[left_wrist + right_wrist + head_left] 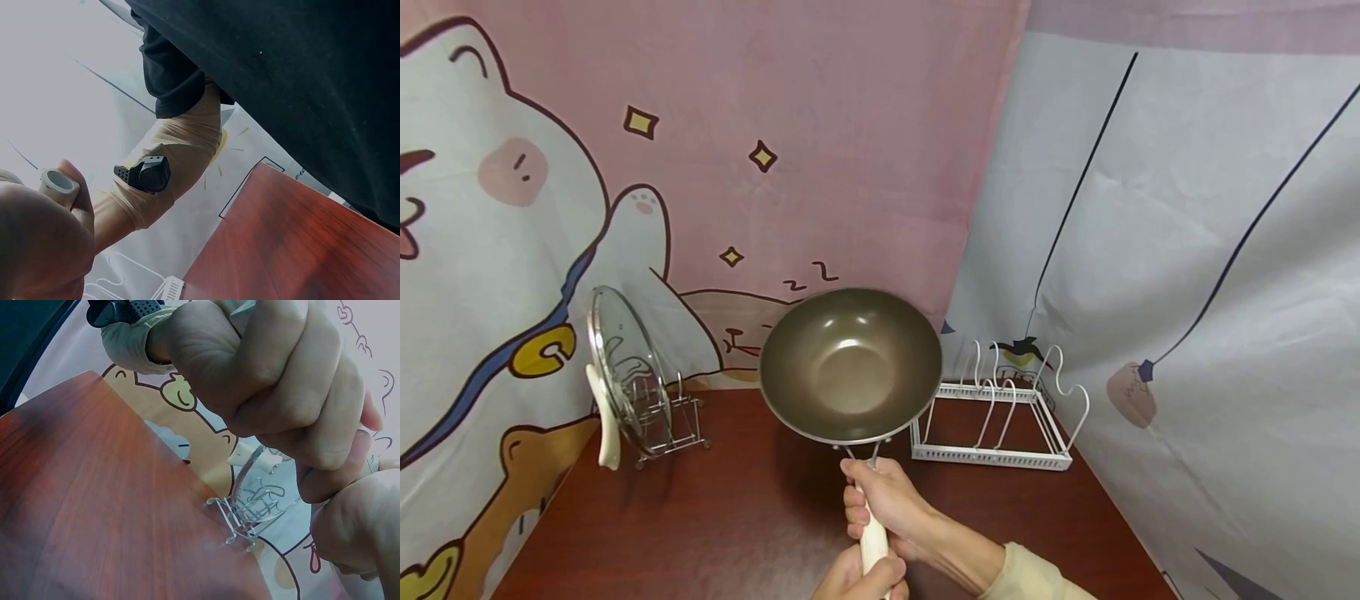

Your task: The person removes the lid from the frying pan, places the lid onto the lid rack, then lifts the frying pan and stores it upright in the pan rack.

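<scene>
A dark brown-grey wok (pixel 852 365) is held up over the table in the head view, its inside facing me. My right hand (pixel 891 504) grips its pale handle (pixel 873 546) near the wok's rim, thumb along the top. Lower on the same handle, my left hand (pixel 863 579) holds the rear end, partly cut off by the frame's bottom edge. In the left wrist view, the handle's hollow end (pixel 60 181) sticks out beside the left thumb. The right wrist view shows curled fingers of my right hand (pixel 281 381); the wok is out of sight there.
On the left of the reddish-brown table (pixel 715 517), a glass lid (pixel 628 367) with a cream handle (pixel 604 421) leans upright in a chrome wire rack (pixel 681 437). A white rack (pixel 992 456) with several curved dividers stands at the right. Printed cloth (pixel 850 125) hangs behind.
</scene>
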The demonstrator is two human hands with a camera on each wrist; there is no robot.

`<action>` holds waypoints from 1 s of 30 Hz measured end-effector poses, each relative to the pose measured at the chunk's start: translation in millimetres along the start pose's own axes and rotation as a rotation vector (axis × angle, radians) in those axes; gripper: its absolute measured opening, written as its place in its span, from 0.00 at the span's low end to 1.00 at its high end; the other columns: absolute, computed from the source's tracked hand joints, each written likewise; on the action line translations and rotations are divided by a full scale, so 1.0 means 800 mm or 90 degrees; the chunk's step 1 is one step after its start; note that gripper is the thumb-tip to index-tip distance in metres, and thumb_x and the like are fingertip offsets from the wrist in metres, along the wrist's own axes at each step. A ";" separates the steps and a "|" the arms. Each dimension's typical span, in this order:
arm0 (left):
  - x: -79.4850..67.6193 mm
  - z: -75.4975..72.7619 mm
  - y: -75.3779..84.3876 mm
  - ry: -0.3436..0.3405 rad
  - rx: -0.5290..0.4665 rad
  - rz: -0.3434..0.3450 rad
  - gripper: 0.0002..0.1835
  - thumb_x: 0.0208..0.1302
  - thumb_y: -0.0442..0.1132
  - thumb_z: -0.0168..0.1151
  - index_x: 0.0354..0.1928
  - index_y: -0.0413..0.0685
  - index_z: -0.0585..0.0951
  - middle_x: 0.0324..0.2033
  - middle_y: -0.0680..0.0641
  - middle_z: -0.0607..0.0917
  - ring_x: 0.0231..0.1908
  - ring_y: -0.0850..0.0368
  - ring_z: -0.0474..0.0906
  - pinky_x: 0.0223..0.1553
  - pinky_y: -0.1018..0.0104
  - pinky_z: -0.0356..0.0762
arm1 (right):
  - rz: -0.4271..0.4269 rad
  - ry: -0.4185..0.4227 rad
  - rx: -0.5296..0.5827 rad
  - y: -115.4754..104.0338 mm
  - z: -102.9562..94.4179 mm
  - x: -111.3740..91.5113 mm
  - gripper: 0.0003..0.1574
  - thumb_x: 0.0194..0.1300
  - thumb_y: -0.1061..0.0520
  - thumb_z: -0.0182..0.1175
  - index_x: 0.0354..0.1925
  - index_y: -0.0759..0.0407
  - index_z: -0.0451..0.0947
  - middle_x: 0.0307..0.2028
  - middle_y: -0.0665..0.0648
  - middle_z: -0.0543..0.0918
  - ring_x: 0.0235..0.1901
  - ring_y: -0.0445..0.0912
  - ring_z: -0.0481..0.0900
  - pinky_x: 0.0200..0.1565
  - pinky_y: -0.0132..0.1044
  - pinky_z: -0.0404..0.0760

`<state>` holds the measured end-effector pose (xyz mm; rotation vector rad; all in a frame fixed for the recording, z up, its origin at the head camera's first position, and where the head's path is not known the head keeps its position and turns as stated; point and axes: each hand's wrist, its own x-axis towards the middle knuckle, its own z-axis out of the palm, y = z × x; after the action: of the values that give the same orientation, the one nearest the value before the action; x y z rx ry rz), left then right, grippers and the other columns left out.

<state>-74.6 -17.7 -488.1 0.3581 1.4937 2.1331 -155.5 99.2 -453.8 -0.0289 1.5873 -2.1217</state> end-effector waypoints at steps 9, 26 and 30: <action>0.005 0.006 0.004 0.000 0.011 0.002 0.08 0.79 0.40 0.59 0.37 0.48 0.76 0.23 0.60 0.80 0.18 0.72 0.70 0.20 0.80 0.69 | -0.004 0.007 -0.010 -0.008 -0.007 -0.004 0.20 0.82 0.49 0.61 0.33 0.50 0.65 0.21 0.43 0.64 0.18 0.35 0.60 0.21 0.27 0.67; 0.015 0.009 0.007 -0.032 0.037 0.008 0.07 0.79 0.39 0.57 0.38 0.48 0.75 0.24 0.59 0.80 0.18 0.73 0.70 0.19 0.80 0.68 | -0.025 0.014 -0.033 -0.017 -0.021 -0.009 0.20 0.84 0.49 0.59 0.34 0.52 0.65 0.21 0.43 0.65 0.17 0.36 0.61 0.21 0.29 0.69; 0.017 0.010 0.006 -0.030 0.042 0.012 0.06 0.79 0.38 0.58 0.39 0.48 0.76 0.24 0.59 0.80 0.19 0.72 0.70 0.20 0.80 0.68 | -0.026 0.012 -0.037 -0.018 -0.024 -0.010 0.20 0.84 0.49 0.59 0.34 0.52 0.65 0.21 0.43 0.65 0.18 0.36 0.62 0.21 0.29 0.70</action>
<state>-83.1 -5.3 -481.5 0.4444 1.5427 2.0784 -159.3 122.9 -444.7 -0.0617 1.6724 -2.1129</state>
